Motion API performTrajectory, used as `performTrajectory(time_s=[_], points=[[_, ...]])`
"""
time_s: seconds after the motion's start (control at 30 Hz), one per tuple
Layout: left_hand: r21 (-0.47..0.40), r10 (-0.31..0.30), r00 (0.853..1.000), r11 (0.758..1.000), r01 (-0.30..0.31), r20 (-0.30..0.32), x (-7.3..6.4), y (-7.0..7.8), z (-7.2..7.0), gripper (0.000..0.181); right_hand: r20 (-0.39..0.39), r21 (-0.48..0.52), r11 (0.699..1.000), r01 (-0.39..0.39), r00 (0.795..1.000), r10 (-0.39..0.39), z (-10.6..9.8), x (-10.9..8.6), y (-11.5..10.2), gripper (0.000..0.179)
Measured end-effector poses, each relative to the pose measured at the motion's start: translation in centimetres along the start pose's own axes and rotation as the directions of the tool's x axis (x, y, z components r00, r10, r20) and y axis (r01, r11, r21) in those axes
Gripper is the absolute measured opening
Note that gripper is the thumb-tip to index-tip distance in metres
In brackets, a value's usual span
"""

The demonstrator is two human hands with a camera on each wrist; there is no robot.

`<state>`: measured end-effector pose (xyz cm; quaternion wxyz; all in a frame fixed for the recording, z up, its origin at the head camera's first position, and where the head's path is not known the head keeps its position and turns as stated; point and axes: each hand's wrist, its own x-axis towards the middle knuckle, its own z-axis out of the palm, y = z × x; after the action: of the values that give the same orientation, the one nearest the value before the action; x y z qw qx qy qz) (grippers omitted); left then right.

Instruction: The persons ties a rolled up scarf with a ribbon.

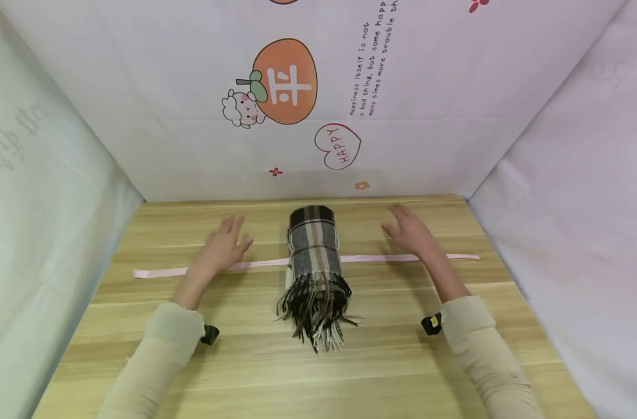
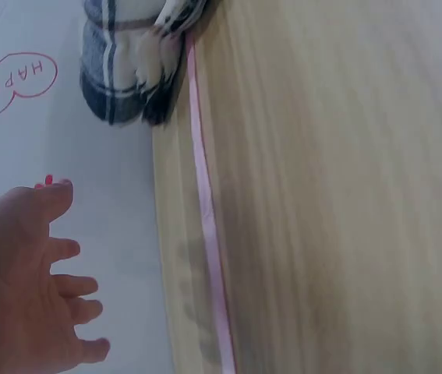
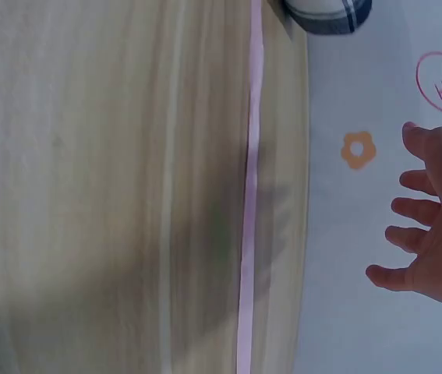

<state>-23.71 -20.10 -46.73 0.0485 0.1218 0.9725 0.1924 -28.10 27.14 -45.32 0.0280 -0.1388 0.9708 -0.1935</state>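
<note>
I see the left hand (image 1: 219, 250) and the right hand (image 1: 411, 234) spread and empty — the scarf (image 1: 315, 250) lies between them, touching neither, across the ribbon (image 1: 378, 258). I'd close in evenly from both sides, keeping it snugly rolled; its underside is hidden, and both wrist views cut it off.

We look into a makeshift booth (image 1: 177, 157), where white fabric sheets (image 1: 575, 192) wall in a wood-grain tabletop (image 1: 392, 378) on three sides, the rear one printed with a cartoon sheep (image 1: 243, 109) and a "HAPPY" heart (image 1: 338, 146). Whether home, lab or office lies beyond them, we cannot tell.
</note>
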Motion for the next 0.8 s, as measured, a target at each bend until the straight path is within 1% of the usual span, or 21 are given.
performTrajectory(time_s=[0.1,0.2,0.3,0.37,0.43,0.53,0.67,0.8], points=[[-0.022,0.037,0.999,0.999,-0.037,0.009,0.0,0.7,0.8,0.067,0.020,0.019,0.999,0.026,0.999,-0.027,0.8,0.2,-1.2,0.064],[-0.034,0.070,0.997,0.997,-0.070,0.011,0.1,1.2,1.9,0.063,0.036,0.031,0.998,0.046,0.998,-0.047,2.0,0.1,-2.1,0.061],[-0.038,0.108,0.994,0.993,-0.108,-0.004,0.3,1.8,3.0,0.053,0.028,0.035,0.994,0.099,0.995,-0.100,3.3,0.2,-2.9,0.055],[-0.030,0.139,0.990,0.990,-0.139,-0.020,0.5,2.2,3.8,0.043,0.010,0.019,0.988,0.155,0.988,-0.156,4.4,0.1,-3.3,0.052],[-0.009,0.167,0.985,0.986,-0.167,-0.032,0.7,2.6,4.6,0.035,-0.008,-0.009,0.977,0.215,0.977,-0.215,5.5,0.0,-3.7,0.049],[0.028,0.192,0.981,0.981,-0.191,-0.039,0.9,3.1,5.5,0.029,-0.015,-0.053,0.959,0.279,0.960,-0.280,7.2,-0.2,-4.3,0.046],[0.039,0.211,0.976,0.977,-0.209,-0.046,1.0,3.6,6.4,0.023,-0.004,-0.065,0.955,0.291,0.956,-0.292,8.7,-0.5,-5.1,0.036],[0.007,0.210,0.977,0.978,-0.210,-0.043,1.4,4.0,6.9,0.009,-0.015,-0.083,0.965,0.247,0.968,-0.249,9.4,-0.6,-5.5,0.023]])
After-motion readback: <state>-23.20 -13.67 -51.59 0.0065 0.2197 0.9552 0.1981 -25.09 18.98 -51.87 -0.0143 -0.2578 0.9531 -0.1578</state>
